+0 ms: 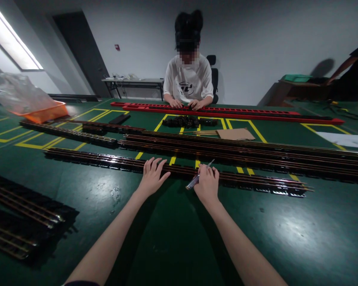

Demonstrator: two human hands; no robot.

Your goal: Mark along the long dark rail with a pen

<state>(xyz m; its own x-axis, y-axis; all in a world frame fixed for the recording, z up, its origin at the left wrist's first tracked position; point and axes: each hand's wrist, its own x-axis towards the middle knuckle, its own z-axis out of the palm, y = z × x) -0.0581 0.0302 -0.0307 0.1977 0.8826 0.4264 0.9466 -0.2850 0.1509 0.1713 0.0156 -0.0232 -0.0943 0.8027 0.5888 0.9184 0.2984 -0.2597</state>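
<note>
A long black strip with thin metal rods along it (89, 157) lies across the green table in front of me. My left hand (152, 174) rests on its near edge, fingers spread, holding nothing. In my right hand (207, 183) is a screwdriver (193, 182) with a clear handle, its thin shaft pointing up and right over the strip. My right fingers are closed round it and touch or hover just over the strip; which one I cannot tell. Behind this strip lie more long black strips with rods (244, 153).
More rodded strips (24, 202) lie at the left. An orange bin (44, 113) holds clear plastic bags. Beyond are black parts (180, 121), cardboard (235, 134) and white paper (343, 140). Across the table, a person (187, 79) works at long red trays (319, 119); another person stands far right.
</note>
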